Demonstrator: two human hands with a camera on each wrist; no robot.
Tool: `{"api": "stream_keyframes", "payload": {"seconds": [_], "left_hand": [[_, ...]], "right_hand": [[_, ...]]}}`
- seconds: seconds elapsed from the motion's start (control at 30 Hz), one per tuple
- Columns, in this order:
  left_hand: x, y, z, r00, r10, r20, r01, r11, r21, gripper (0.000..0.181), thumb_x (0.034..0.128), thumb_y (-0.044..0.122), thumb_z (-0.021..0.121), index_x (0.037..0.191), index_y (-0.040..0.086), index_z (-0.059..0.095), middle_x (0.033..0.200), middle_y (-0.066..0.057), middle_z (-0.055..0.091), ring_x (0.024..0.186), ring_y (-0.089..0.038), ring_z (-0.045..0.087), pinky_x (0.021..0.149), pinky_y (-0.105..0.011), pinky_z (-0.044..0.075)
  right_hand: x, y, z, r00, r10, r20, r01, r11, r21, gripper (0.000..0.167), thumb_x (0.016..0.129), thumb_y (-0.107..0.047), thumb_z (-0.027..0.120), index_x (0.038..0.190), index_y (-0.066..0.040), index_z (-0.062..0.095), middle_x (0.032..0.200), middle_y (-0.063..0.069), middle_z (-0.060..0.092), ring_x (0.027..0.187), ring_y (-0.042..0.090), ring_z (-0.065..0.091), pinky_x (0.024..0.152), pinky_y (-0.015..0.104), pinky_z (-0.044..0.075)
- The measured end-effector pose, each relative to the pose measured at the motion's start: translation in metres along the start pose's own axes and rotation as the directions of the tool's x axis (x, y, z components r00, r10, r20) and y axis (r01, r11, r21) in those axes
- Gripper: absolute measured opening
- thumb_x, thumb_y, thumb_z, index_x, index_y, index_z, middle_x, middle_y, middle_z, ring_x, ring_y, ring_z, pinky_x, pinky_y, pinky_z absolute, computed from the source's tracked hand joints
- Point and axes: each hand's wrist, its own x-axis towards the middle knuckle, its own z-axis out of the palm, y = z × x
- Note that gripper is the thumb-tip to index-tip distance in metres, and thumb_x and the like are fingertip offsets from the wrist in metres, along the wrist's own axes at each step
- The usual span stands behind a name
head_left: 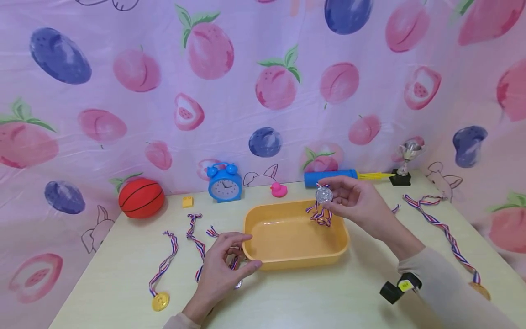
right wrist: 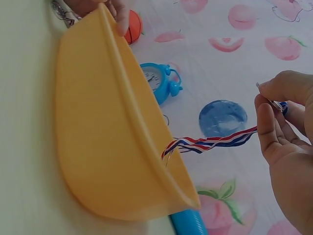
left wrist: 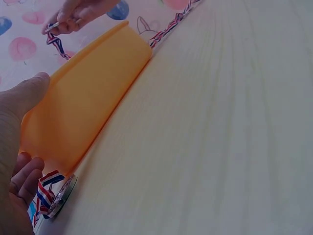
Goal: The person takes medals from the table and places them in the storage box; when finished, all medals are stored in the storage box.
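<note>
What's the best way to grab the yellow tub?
Probably hold the tub by its rim at the two short ends, coming from the left and right. It sits upright, longer from side to side, and its walls lean out to a lip that fingers could hook under. The left hand is at one end.

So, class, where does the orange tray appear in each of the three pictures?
Head: the orange tray sits just right of centre, in the lower half.
Left wrist: the tray slants across the left half.
Right wrist: the tray spans left to centre.
Shared landmark: the striped ribbon hanging from the right hand.
</note>
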Motion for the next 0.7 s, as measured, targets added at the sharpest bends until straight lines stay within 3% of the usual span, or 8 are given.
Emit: {"api": "stream_keyframes", "payload": {"seconds": [0.23, 0.43, 0.7], "left_hand": [[0.000, 0.001, 0.000, 1.000, -0.005, 0.002, 0.005, 1.000, 0.008, 0.062, 0.0805, 0.033, 0.103, 0.136, 0.021, 0.078, 0.137, 0.005, 0.065, 0.107, -0.021, 0.070, 0.094, -0.039, 0.064], [0.000, 0.000, 0.000, 1.000, -0.016, 0.002, 0.016, 1.000, 0.010, 0.062, 0.0808, 0.032, 0.103, 0.136, 0.021, 0.078, 0.136, 0.005, 0.065, 0.108, -0.021, 0.069, 0.094, -0.038, 0.064], [0.000, 0.000, 0.000, 1.000, -0.002, 0.007, 0.002, 1.000, 0.001, 0.061, 0.0813, 0.030, 0.103, 0.136, 0.020, 0.078, 0.135, 0.004, 0.065, 0.106, -0.022, 0.069, 0.095, -0.038, 0.064]], "right_hand": [[-0.007, 0.014, 0.006, 0.999, 0.036, 0.033, -0.036, 0.999, 0.007, 0.052, 0.098, 0.004, 0.081, 0.147, -0.002, 0.065, 0.129, 0.022, 0.073, 0.110, 0.032, 0.076, 0.093, 0.029, 0.065], [-0.011, 0.026, 0.009, 0.995, 0.064, 0.079, -0.068, 0.997, 0.045, 0.053, 0.098, 0.004, 0.080, 0.148, 0.001, 0.063, 0.130, 0.024, 0.071, 0.107, 0.022, 0.075, 0.092, 0.030, 0.065], [-0.012, 0.033, 0.011, 0.990, 0.089, 0.106, -0.093, 0.995, 0.034, 0.053, 0.098, 0.001, 0.083, 0.146, 0.005, 0.064, 0.129, 0.023, 0.073, 0.107, 0.024, 0.075, 0.093, 0.029, 0.065]]}}
